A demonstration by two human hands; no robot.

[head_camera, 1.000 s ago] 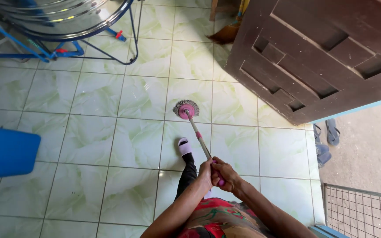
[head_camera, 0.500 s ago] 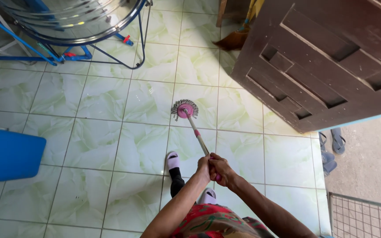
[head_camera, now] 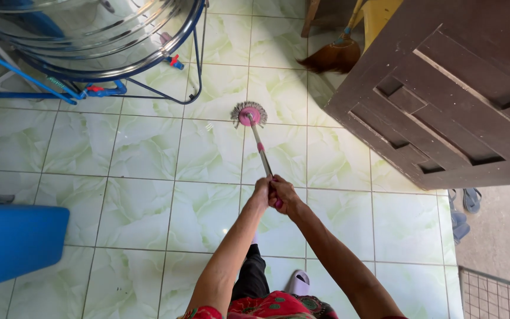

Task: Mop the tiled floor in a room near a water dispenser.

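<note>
Mop pushed farther out since the earlier frame | round pink-and-grey mop head [head_camera: 249,114] is set on far green tiles | silver handle [head_camera: 261,149] is gripped by left hand [head_camera: 261,190] and right hand [head_camera: 284,195], fingers wrapped | step: mopping stroke | next, judged: a steady pull nearward.

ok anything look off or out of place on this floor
Nothing stands out. Both hands, left hand and right hand, grip the mop, whose head sits flat on the tiled floor. The tiles show no spill or crack. A broom leans by the wooden door.
</note>
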